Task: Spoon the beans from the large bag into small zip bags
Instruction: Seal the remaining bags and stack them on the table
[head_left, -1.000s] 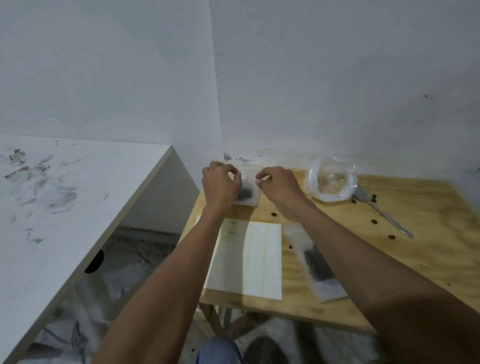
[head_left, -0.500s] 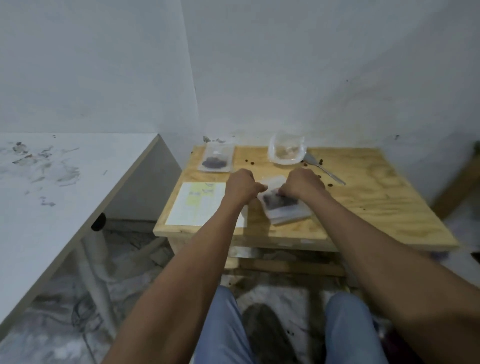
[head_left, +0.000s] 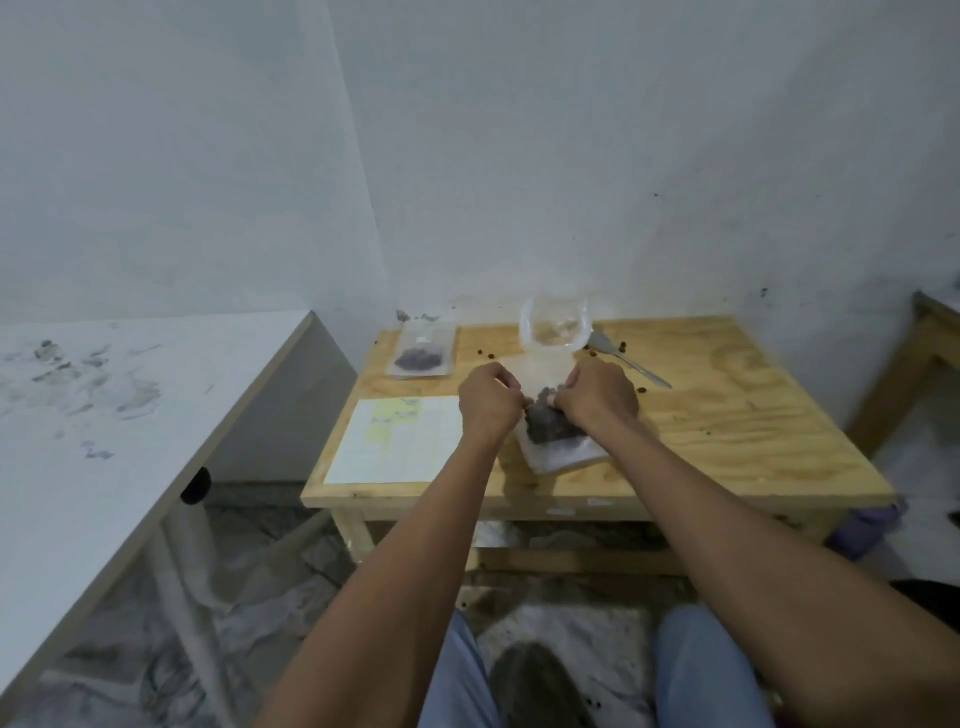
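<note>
Both hands pinch top edge of small zip bag (head_left: 551, 435) w/ beans, lying on wooden table (head_left: 727, 415): left hand (head_left: 488, 397) at left corner, right hand (head_left: 600, 397) at right; probably sealing; run fingers along whole zip, keep bag level so beans stay clear of seal.

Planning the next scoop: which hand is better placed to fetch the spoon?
Right. The spoon lies on the wooden table just beyond the right hand; the left hand would have to cross the small zip bag that both hands pinch.
</note>
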